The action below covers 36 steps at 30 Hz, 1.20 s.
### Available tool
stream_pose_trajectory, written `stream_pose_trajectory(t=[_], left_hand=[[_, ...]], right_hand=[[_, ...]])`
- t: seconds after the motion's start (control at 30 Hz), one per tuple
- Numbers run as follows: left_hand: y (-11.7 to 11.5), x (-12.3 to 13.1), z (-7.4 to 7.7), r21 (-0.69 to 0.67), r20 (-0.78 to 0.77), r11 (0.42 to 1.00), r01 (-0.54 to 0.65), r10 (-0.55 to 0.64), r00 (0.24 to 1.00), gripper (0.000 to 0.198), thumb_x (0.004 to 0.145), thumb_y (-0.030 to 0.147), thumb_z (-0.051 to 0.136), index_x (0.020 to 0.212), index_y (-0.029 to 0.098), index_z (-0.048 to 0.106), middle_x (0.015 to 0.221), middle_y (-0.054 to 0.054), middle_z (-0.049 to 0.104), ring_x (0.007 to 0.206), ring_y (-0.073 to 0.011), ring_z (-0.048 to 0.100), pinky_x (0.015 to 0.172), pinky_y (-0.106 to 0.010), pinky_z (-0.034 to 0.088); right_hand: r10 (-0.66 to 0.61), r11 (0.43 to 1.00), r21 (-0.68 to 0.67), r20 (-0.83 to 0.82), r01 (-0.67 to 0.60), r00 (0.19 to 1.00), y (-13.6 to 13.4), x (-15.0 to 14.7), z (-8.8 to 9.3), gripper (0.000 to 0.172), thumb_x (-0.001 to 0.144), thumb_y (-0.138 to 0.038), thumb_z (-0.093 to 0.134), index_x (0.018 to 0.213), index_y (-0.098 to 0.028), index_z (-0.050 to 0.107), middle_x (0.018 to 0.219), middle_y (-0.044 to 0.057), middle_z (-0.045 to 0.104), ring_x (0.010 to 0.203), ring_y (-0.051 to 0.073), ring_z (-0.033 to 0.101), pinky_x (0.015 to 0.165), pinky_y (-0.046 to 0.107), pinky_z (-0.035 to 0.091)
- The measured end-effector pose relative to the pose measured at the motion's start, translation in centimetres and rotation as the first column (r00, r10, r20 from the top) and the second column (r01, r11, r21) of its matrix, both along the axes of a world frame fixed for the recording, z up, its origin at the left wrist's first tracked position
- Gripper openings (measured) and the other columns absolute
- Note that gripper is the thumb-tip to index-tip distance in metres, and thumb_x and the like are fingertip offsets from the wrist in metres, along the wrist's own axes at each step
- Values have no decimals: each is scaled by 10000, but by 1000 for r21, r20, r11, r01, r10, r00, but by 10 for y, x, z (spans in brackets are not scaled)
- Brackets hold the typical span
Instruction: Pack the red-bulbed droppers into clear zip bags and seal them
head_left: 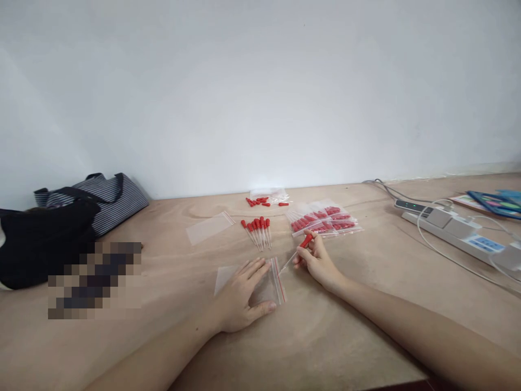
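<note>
My left hand (246, 296) lies flat with fingers spread on a clear zip bag (266, 288), whose red-striped mouth faces right. Between the fingertips of my right hand (317, 262) is a dropper with a red rubber bulb (306, 240). Its thin clear tube slants down to the left, with the tip at the bag's mouth edge; I cannot tell whether it is inside. Just beyond the bag, several red-bulbed droppers (257, 231) lie fanned out. Filled zip bags of red-bulbed droppers (323, 220) overlap behind my right hand.
Another flat zip bag (209, 228) lies at the left. Loose red bulbs (260, 201) rest by plastic near the wall. A white power strip (459, 233) with cables stands at the right. A striped bag (118, 203) and black cloth (49, 244) occupy the far left of the wooden table (163, 336).
</note>
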State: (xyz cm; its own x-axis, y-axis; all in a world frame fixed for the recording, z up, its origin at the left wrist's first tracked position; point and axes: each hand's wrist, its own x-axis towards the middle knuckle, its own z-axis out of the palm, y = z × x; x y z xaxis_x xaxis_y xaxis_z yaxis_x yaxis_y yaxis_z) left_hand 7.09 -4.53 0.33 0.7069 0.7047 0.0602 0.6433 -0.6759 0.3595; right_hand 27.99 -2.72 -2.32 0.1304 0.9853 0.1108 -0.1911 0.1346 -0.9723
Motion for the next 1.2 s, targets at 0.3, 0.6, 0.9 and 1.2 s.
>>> stream_pose_trajectory(t=[0.3, 0.6, 0.9, 1.2], left_hand=[[-1, 1, 1, -19, 5, 1000, -14, 14, 1000, 718, 762, 443, 530, 1345, 195, 192, 1390, -89, 242, 1265, -263, 205, 1031, -442, 199], [-2, -2, 1, -95, 48, 992, -82, 87, 995, 717, 795, 426, 486, 1358, 187, 111, 1390, -93, 241, 1261, -279, 211, 1005, -459, 243], [1, 2, -1, -52, 76, 995, -82, 86, 993, 639, 804, 388, 471, 1336, 168, 193, 1362, -98, 304, 1230, -259, 288, 986, -419, 287], [3, 8, 0, 73, 155, 995, -62, 50, 987, 619, 781, 371, 512, 1315, 221, 237, 1281, -82, 422, 1146, -251, 403, 933, -404, 335]], right_hand=[[101, 994, -34, -31, -102, 994, -8, -9, 2, 454, 601, -393, 638, 906, -225, 346, 680, -68, 440, 525, 100, 558, 516, 284, 503], [6, 1000, -20, 48, -5, 999, -3, 5, 3, 464, 570, -448, 661, 874, -212, 403, 627, -65, 463, 518, 99, 527, 501, 260, 456], [261, 965, -54, 318, -258, 911, -11, -1, -3, 320, 562, -413, 694, 715, -150, 593, 589, -19, 558, 503, 77, 443, 488, 219, 345], [458, 885, -76, 315, -459, 831, -3, 2, -4, 405, 599, -268, 680, 957, -162, 523, 807, 13, 607, 526, 58, 488, 502, 196, 378]])
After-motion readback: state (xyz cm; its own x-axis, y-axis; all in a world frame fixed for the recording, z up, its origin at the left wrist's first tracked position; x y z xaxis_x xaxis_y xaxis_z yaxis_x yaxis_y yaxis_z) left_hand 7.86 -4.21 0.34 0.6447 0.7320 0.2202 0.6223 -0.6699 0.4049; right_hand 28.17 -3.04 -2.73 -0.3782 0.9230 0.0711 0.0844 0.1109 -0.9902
